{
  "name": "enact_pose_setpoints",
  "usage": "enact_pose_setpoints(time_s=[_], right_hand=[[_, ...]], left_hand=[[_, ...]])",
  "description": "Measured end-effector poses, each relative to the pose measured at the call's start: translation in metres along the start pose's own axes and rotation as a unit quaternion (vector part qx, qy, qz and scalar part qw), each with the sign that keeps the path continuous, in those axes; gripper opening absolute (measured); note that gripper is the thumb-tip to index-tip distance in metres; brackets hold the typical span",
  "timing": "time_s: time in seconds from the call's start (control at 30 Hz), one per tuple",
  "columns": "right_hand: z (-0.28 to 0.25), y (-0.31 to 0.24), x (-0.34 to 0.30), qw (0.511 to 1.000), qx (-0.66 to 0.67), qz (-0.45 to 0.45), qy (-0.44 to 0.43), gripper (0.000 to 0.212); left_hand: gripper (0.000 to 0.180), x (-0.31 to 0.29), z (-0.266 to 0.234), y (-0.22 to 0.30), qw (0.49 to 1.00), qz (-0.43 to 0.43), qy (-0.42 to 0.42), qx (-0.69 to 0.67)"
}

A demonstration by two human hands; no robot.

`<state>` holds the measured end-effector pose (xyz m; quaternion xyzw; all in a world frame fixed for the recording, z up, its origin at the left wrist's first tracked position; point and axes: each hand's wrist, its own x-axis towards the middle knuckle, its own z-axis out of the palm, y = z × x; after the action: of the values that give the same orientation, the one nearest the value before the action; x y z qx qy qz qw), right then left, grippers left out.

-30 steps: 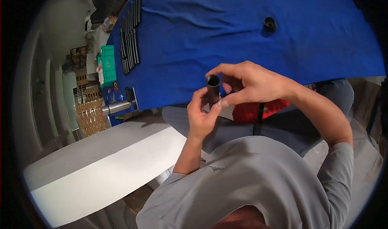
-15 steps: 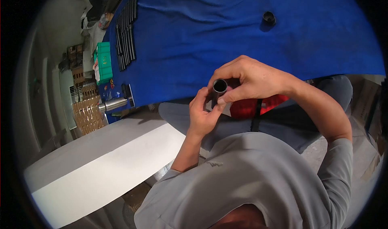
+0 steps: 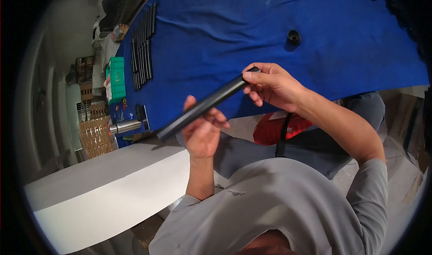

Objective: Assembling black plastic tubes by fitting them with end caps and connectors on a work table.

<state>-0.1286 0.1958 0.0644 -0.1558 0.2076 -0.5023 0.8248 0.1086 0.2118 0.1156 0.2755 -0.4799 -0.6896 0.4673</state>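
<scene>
Black tube (image 3: 208,103) held aloft on a slant above the near edge of the blue cloth (image 3: 216,48), its upper end in the right hand (image 3: 273,85), its lower end angled down to the left, in front of the grey top of a white block (image 3: 112,192). Right thumb and forefinger are pinched on the tube close to its end, remaining fingers curled loosely beneath. Left hand (image 3: 201,136) lies under the lower half, palm up, fingers loosely spread and not wrapped around it; some blur there, so whether skin meets tube cannot be told. Main hazard, as judged: the whole length seems to hang on one end pinch — a slackened thumb or a smooth surface could let the tube pivot or slide, with the left fingers too open to catch it. A sharp swing of the lower end might also knock the block and mark either one. Less pressing: a short black cup-shaped piece (image 3: 294,37) sits alone on the cloth, where a tug on the fabric could tip it. Row of black tubes (image 3: 143,50) farther left, well apart from both hands.
</scene>
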Motion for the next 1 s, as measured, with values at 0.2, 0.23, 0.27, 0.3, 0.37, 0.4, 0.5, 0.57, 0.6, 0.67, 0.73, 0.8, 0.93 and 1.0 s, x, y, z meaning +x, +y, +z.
enact_pose_setpoints(time_s=[0.2,0.23,0.27,0.3,0.37,0.4,0.5,0.57,0.6,0.67,0.73,0.8,0.93,1.0], right_hand=[[-0.015,-0.003,0.01,0.993,-0.111,0.014,-0.024,0.028],[-0.015,0.0,0.012,0.984,-0.177,0.02,-0.024,0.028],[-0.018,0.004,0.013,0.976,-0.215,0.013,-0.042,0.036],[-0.02,0.007,0.014,0.975,-0.217,0.014,-0.045,0.036],[-0.018,0.012,0.011,0.829,-0.517,-0.208,-0.034,0.044],[-0.013,0.011,0.008,0.84,-0.514,-0.169,-0.038,0.048],[-0.011,0.006,0.007,0.856,-0.499,-0.121,-0.063,0.046],[-0.014,0.005,0.007,0.859,-0.493,-0.122,-0.065,0.044],[-0.015,0.005,0.007,0.862,-0.487,-0.122,-0.068,0.043],[-0.014,-0.002,0.003,0.847,-0.509,-0.143,-0.056,0.041],[-0.015,-0.013,0.0,0.808,-0.56,-0.181,-0.031,0.038],[-0.018,-0.02,-0.003,0.819,-0.545,-0.179,0.002,0.037],[-0.023,-0.033,-0.01,0.83,-0.53,-0.159,0.066,0.035],[-0.024,-0.036,-0.011,0.834,-0.524,-0.153,0.074,0.034]], left_hand=[[0.06,0.034,0.037,-0.003,0.986,0.146,0.079,0.026],[0.059,0.038,0.048,-0.001,0.981,0.165,0.099,-0.003],[0.057,0.042,0.046,0.0,0.984,0.161,0.076,-0.011],[0.057,0.046,0.041,0.001,0.983,0.165,0.077,-0.01],[0.057,0.052,0.027,0.001,0.971,0.193,-0.07,0.121],[0.057,0.051,0.031,-0.003,0.966,0.206,-0.045,0.15],[0.051,0.045,0.026,-0.002,0.907,0.175,-0.03,0.382],[0.047,0.044,0.029,-0.009,0.922,0.176,-0.046,0.341],[0.048,0.042,0.027,-0.011,0.921,0.181,-0.059,0.34],[0.048,0.039,0.029,-0.013,0.916,0.193,-0.076,0.343],[0.054,0.036,0.026,-0.015,0.913,0.186,-0.074,0.355],[0.059,0.031,0.023,-0.016,0.909,0.179,-0.071,0.369],[0.059,0.033,0.019,-0.018,0.938,0.161,-0.041,0.305],[0.059,0.033,0.012,-0.018,0.941,0.159,-0.033,0.295]])
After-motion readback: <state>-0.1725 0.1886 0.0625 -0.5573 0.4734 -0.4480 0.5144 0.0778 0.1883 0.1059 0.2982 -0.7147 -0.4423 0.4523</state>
